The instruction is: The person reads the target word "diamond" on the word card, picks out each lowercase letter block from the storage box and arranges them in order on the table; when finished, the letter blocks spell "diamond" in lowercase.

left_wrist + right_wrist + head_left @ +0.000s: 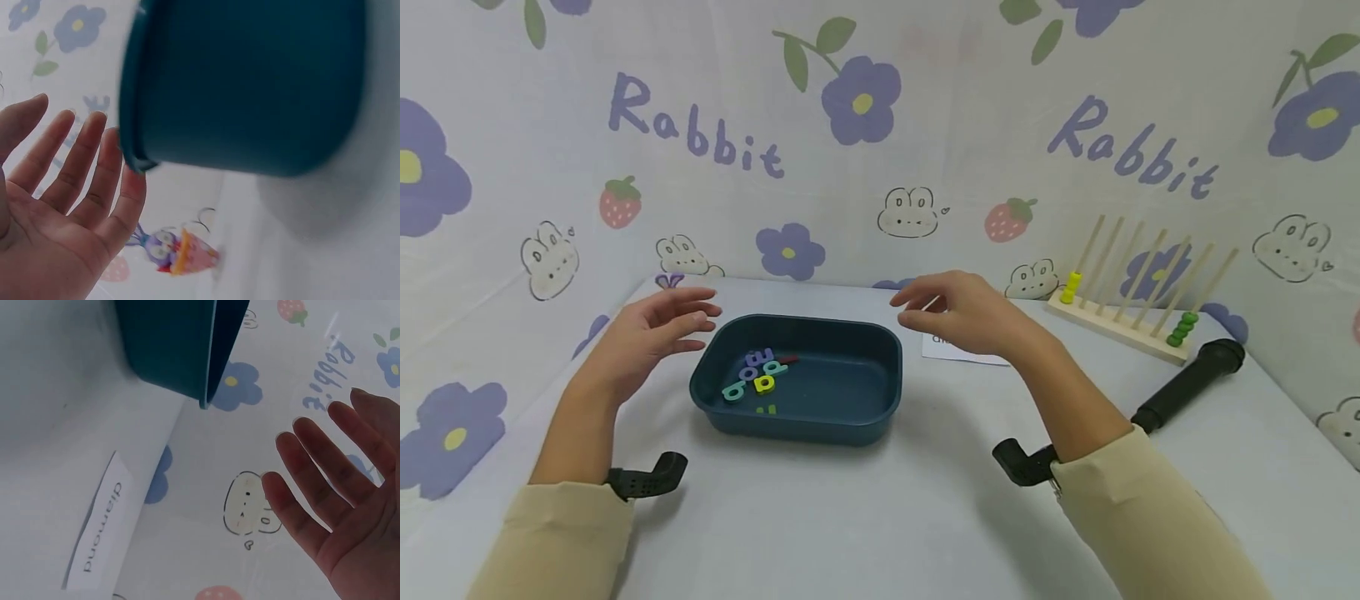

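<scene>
A dark teal rectangular tub (842, 429) stands on the white table between my two hands. Several small coloured letters (764, 384) lie in its left part, in purple, teal and yellow. My left hand (651, 329) is raised just beyond the tub's left edge, fingers loosely bent and holding nothing; in the left wrist view its fingertips come right up to the rim. My right hand (958, 312) hovers off the tub's right side, relaxed and holding nothing. Below it lies a white paper card (100, 531) printed "diamond", partly hidden by the hand in the head view.
At the back right stands a wooden peg abacus (1120, 329) with yellow and green beads. A black microphone-shaped object (1187, 383) lies in front of it. A small purple figure (162, 247) stands behind my left hand. Patterned cloth (700, 217) hangs behind the table.
</scene>
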A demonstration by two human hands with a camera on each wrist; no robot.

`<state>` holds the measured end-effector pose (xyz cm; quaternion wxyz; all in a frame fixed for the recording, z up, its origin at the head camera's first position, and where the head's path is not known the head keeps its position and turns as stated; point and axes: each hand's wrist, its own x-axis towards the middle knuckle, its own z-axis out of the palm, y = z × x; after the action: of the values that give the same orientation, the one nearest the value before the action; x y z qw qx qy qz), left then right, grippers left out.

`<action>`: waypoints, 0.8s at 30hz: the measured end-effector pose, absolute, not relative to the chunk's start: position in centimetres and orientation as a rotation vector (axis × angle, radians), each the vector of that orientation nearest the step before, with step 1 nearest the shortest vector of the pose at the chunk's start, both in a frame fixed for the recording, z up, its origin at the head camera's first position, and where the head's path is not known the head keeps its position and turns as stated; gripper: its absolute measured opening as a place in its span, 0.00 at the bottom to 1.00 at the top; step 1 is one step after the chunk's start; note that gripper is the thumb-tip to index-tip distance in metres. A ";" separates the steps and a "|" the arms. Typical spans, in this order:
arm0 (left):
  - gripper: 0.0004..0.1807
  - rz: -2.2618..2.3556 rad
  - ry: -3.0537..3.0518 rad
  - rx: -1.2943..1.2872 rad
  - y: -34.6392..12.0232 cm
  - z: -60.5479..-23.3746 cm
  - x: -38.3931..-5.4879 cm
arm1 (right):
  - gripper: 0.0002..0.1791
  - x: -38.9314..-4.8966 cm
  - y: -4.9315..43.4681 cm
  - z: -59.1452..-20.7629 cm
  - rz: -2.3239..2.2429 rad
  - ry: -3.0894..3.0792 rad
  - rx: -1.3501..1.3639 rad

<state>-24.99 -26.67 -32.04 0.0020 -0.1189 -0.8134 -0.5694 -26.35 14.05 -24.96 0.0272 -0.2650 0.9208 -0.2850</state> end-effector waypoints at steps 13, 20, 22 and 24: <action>0.37 -1.964 -2.667 -0.222 -28.2 -35.6 -26.0 | 0.16 -28.1 11.1 -24.3 -0.848 2.723 -0.847; 0.37 -2.106 -2.656 -0.289 -28.1 -36.2 -25.9 | 0.15 -29.3 9.3 -24.4 -0.780 2.697 -0.868; 0.37 -2.123 -2.650 -0.301 -28.0 -36.3 -25.8 | 0.15 -29.7 8.7 -24.4 -0.769 2.686 -0.884; 0.37 -2.134 -2.642 -0.306 -27.9 -36.3 -25.8 | 0.15 -30.0 8.1 -24.4 -0.760 2.676 -0.906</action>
<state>-25.76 -27.92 -36.31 -0.1339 -0.0891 -0.7678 -0.6202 -30.04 8.07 -24.43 0.1078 -0.3078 0.9094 -0.2582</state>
